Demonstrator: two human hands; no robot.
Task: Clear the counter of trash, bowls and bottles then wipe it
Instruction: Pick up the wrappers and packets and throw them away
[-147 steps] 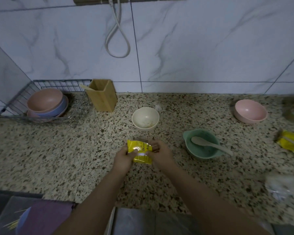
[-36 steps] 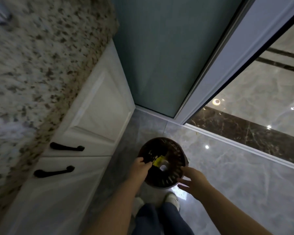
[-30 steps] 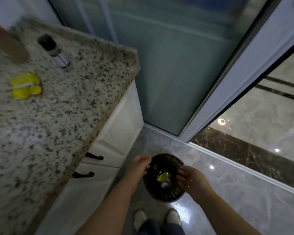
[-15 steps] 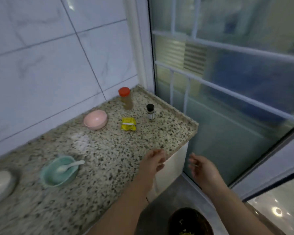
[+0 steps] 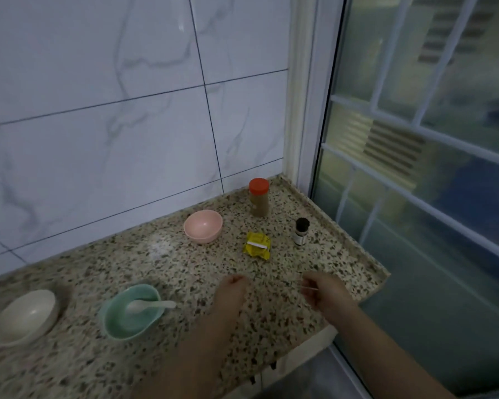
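My left hand [image 5: 231, 292] hovers low over the speckled counter [image 5: 144, 263], fingers bent down and holding nothing. My right hand [image 5: 324, 289] is beside it near the counter's right end, fingers curled, with a thin pale sliver at the fingertips; whether it grips something is unclear. Beyond the hands lies a yellow snack wrapper [image 5: 257, 245]. A pink bowl [image 5: 203, 230] stands behind it. A red-capped spice bottle [image 5: 259, 200] and a small black-capped bottle [image 5: 301, 231] stand at the back right. Left of my hands are a teal bowl [image 5: 118, 319] holding a white spoon [image 5: 152, 305], and a cream bowl [image 5: 23, 315].
A white tiled wall [image 5: 127, 125] backs the counter. A glass window [image 5: 429, 168] rises right past the counter's end. White cabinet fronts [image 5: 303, 349] and the floor lie below the front right corner.
The yellow wrapper I held went into the floor bin. I have turned back up to the counter, and both hands have moved forward over its right end.
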